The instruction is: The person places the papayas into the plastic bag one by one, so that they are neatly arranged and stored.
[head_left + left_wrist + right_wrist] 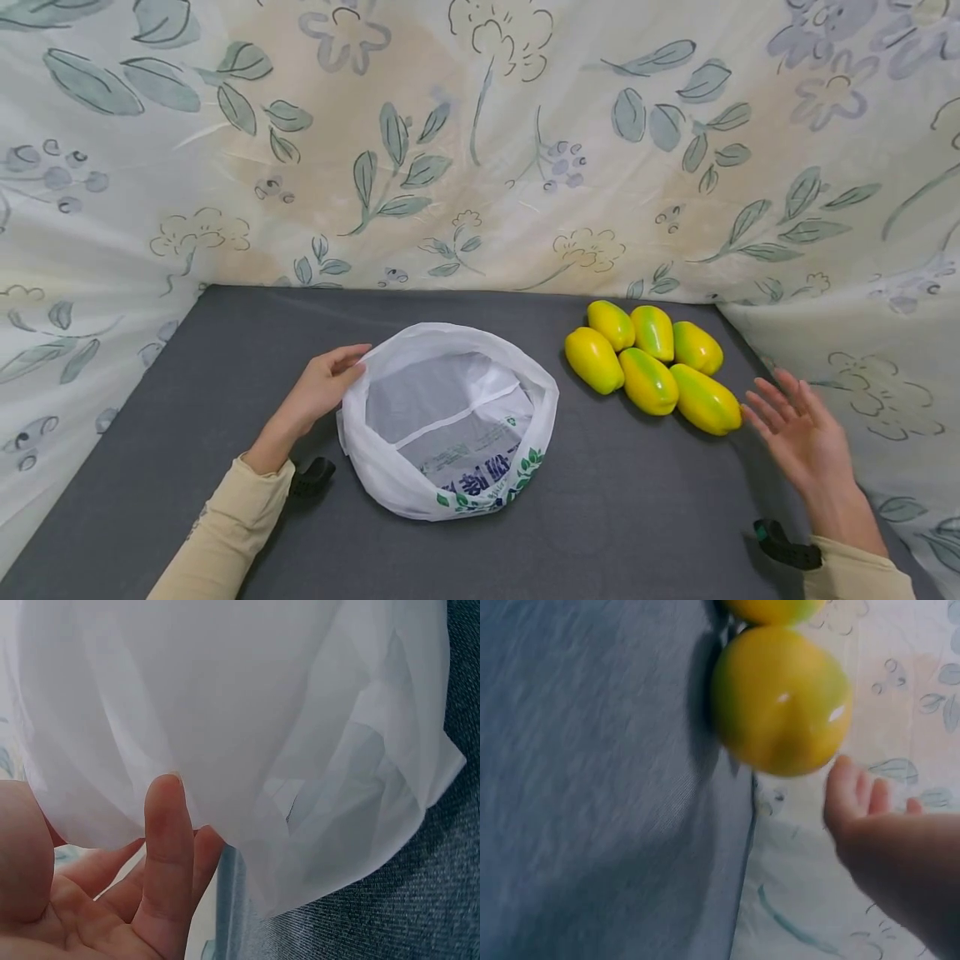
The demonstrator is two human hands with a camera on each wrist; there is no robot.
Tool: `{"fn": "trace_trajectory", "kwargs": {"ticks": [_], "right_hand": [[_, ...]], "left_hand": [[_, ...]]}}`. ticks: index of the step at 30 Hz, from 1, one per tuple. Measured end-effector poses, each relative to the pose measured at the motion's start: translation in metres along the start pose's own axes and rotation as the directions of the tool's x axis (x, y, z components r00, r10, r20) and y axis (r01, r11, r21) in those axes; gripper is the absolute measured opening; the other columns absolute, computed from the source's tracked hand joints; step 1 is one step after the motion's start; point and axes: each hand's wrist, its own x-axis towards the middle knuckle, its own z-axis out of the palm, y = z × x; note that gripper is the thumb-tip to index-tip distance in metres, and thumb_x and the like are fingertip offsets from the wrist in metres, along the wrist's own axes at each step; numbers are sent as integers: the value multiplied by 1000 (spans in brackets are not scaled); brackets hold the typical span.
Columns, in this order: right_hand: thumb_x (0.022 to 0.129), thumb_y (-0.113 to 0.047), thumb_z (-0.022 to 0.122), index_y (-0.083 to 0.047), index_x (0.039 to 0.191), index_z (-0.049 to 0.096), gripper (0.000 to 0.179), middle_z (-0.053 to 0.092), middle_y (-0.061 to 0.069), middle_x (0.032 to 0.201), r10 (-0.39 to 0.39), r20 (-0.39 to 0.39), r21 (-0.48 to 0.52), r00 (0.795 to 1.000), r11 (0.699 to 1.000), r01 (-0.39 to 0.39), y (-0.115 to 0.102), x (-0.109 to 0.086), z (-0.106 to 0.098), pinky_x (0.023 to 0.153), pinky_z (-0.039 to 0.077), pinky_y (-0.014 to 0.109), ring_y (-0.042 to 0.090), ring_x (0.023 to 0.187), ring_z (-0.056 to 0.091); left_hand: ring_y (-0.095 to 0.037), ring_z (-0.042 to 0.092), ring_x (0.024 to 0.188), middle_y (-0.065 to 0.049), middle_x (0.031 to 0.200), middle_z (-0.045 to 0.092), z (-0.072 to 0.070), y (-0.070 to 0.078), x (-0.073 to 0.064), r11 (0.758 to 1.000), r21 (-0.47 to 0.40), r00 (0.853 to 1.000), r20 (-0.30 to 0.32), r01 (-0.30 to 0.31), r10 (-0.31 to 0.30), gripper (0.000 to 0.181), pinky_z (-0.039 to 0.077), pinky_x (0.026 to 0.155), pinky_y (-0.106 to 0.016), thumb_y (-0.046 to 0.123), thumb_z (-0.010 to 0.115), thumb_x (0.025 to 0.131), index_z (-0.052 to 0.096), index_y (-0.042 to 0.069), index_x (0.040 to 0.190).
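A white plastic bag [450,417] with green and purple print stands open-mouthed on the dark tabletop, its rim rolled outward. My left hand [326,385] holds the left side of its rim; in the left wrist view one finger [166,847] lies in front of the plastic and others go behind it. Several yellow-green mangoes [648,382] lie grouped right of the bag. Beside the nearest mango [707,400], my right hand [806,433] is spread, palm up and holding nothing. Its fingertips come close to that mango [780,701]; contact cannot be told.
The dark grey cloth-covered table [637,517] reaches back to a floral curtain [480,167], which also hangs along both sides. Black bands sit at the left wrist [313,477] and right wrist [783,546].
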Motion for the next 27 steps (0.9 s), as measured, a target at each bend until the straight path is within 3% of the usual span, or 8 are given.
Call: {"fn": "trace_trajectory", "kwargs": {"ticks": [2, 4, 9, 13, 17, 19, 21, 27], "right_hand": [[103, -23, 43, -17, 124, 57, 26, 62, 5, 111, 1, -72, -132, 997, 991, -11, 0, 1, -7, 80, 50, 36, 23, 98, 61], [101, -27, 48, -22, 120, 59, 22, 61, -2, 108, 14, -150, -273, 989, 960, -55, 0, 1, -12, 78, 48, 31, 17, 95, 59], [97, -41, 51, -38, 125, 46, 28, 42, -15, 115, 79, -298, -554, 951, 797, -240, 5, 4, -19, 99, 27, 34, 5, 96, 47], [93, -49, 53, -42, 134, 35, 45, 35, -16, 118, 113, -375, -622, 920, 705, -340, 9, 10, -18, 108, 13, 46, 5, 99, 40], [88, -56, 56, -37, 151, 14, 78, 29, -2, 139, 125, -434, -657, 892, 634, -408, 13, 17, -12, 111, 13, 52, 27, 126, 28], [87, -58, 55, -30, 154, 3, 89, 13, 6, 153, 135, -445, -673, 885, 601, -430, 15, 19, -9, 110, 13, 54, 35, 136, 10], [87, -59, 54, -23, 154, -3, 95, -6, 4, 158, 149, -443, -687, 884, 577, -442, 17, 21, -6, 109, 13, 55, 37, 139, -4], [89, -55, 55, -17, 153, -8, 98, -18, 17, 155, 179, -406, -760, 896, 479, -440, 24, 21, 1, 94, 44, 45, 42, 137, 3]], "left_hand": [[-38, 50, 117, -27, 133, 48, 0, 0, 0, 1000, 8, 1000, -3, -2, 2, 43, 47, 87, -45, 14, 47, 102, 42, -1, 142], [-38, 51, 116, -26, 132, 49, 0, 0, 0, 1000, 13, 1000, -6, -2, 2, 42, 47, 87, -45, 14, 47, 102, 43, -1, 141], [-37, 51, 115, -26, 131, 50, 0, 0, -1, 1000, 21, 1000, -9, -7, 7, 42, 47, 88, -45, 14, 47, 102, 43, -1, 141], [-37, 52, 114, -26, 131, 50, 1, 1, -1, 1000, 11, 1000, -7, 3, -3, 42, 48, 86, -44, 14, 47, 101, 44, -1, 140], [-37, 52, 114, -25, 131, 50, 2, 3, -1, 1000, 9, 1000, -6, 12, -12, 42, 49, 85, -43, 15, 48, 101, 45, 0, 140], [-37, 52, 114, -25, 131, 50, 2, 4, -2, 1000, 13, 1000, -6, 14, -14, 42, 48, 85, -42, 15, 48, 101, 45, 0, 140], [-37, 52, 114, -25, 131, 50, 1, 4, -2, 1000, 14, 1000, -5, 17, -17, 41, 49, 85, -42, 14, 48, 101, 45, 0, 140], [-36, 51, 114, -24, 130, 51, 1, 3, -3, 1000, 24, 1000, -7, 6, -6, 41, 48, 86, -43, 14, 48, 101, 45, 0, 140]]}}
